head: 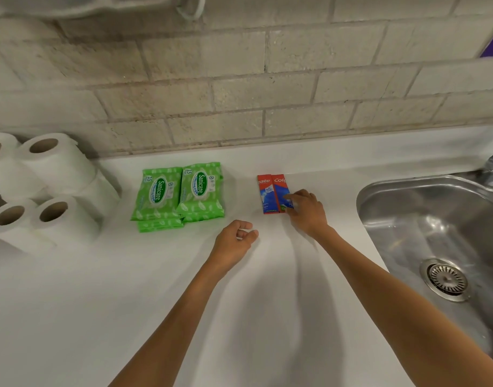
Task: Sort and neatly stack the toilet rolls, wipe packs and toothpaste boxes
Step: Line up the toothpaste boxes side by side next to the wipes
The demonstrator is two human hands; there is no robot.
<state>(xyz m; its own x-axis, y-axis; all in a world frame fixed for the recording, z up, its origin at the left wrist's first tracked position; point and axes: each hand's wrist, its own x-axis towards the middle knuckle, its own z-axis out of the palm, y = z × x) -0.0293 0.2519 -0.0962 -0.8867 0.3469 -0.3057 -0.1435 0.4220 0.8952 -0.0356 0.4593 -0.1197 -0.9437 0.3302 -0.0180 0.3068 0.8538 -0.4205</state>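
Two red-and-blue toothpaste boxes (270, 191) lie flat, side by side and touching. Your right hand (309, 212) reaches out with its fingertips on the right box; you can't tell if it grips. Your left hand (234, 241) rests loosely curled and empty on the desk (128, 289).

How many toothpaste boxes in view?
2 red-and-blue cardboard toothpaste boxes, side by side on the white counter: left box untouched, right box touched by the right hand. More may lie hidden beneath.
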